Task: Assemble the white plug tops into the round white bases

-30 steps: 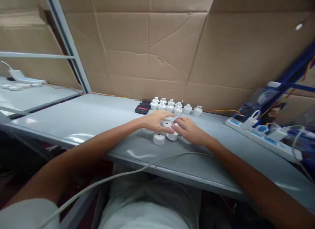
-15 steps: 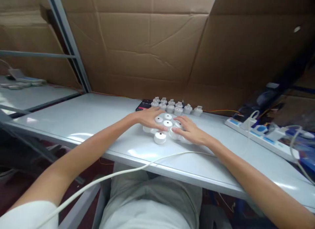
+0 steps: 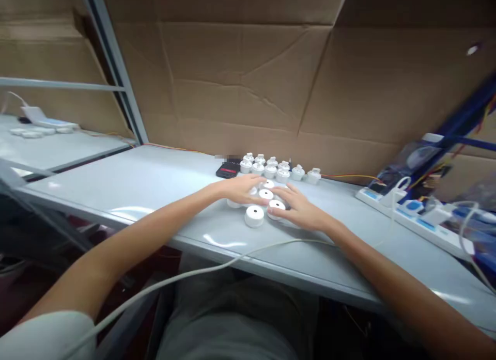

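Note:
A cluster of white round caps, each with a dark dot on top, lies on the grey table between my hands. My left hand (image 3: 243, 188) spreads flat over the caps on the left side, hiding some of them. From the right, my right hand (image 3: 301, 209) rests over others with fingers apart, its thumb on a white cap (image 3: 276, 205). Between the fingertips another cap (image 3: 265, 194) shows. Nearest the table's front edge sits a separate-looking cap (image 3: 254, 216), which neither hand covers.
Behind the cluster stand several white plug-like pieces (image 3: 270, 170) in rows, beside a black box (image 3: 228, 169). A power strip (image 3: 416, 223) with plugs lies at the right. A white cable (image 3: 217, 267) crosses the front edge. Cardboard (image 3: 240, 76) rises behind.
My left hand has slid slightly right, now covering a cap that showed before. The fingers of both hands are a little closer together. The view has shifted slightly.

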The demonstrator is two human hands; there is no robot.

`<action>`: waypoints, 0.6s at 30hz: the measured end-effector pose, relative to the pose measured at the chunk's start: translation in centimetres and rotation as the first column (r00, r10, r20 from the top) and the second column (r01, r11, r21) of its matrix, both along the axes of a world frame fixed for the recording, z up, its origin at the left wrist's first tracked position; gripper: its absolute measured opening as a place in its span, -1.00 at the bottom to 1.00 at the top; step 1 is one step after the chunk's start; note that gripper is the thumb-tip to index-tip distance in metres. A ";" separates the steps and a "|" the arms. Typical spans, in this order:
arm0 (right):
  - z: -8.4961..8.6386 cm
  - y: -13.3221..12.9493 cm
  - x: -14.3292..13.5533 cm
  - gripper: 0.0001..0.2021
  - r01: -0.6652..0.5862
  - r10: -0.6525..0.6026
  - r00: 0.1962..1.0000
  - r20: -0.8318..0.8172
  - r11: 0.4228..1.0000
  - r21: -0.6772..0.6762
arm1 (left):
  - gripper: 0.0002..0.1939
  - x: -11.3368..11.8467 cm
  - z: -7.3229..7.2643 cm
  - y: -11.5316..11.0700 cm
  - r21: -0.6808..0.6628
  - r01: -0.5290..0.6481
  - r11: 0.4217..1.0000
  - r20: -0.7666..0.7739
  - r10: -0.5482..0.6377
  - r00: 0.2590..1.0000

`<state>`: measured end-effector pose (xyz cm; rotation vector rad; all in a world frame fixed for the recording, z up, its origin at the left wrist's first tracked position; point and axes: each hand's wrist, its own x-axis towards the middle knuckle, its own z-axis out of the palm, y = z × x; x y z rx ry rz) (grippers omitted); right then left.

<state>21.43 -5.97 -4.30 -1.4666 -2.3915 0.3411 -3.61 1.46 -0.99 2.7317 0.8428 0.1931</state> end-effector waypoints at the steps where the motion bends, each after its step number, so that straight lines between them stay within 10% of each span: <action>1: 0.0 0.0 0.0 -0.23 0.000 0.000 1.000 0.004 1.000 -0.010 | -0.11 0.0 -0.1 0.1 -0.001 0.012 1.000 0.002 -0.012 1.000; 11: 1.2 0.1 0.6 -0.29 0.049 -0.051 0.988 -0.145 0.999 -0.022 | -0.13 -0.6 -0.3 1.3 0.004 0.009 1.000 -0.016 -0.009 1.000; 18: 0.7 2.3 2.7 -0.68 0.251 -0.220 0.965 -0.142 0.931 0.264 | -0.15 -0.7 -0.7 1.6 0.028 -0.029 0.999 -0.020 0.030 0.999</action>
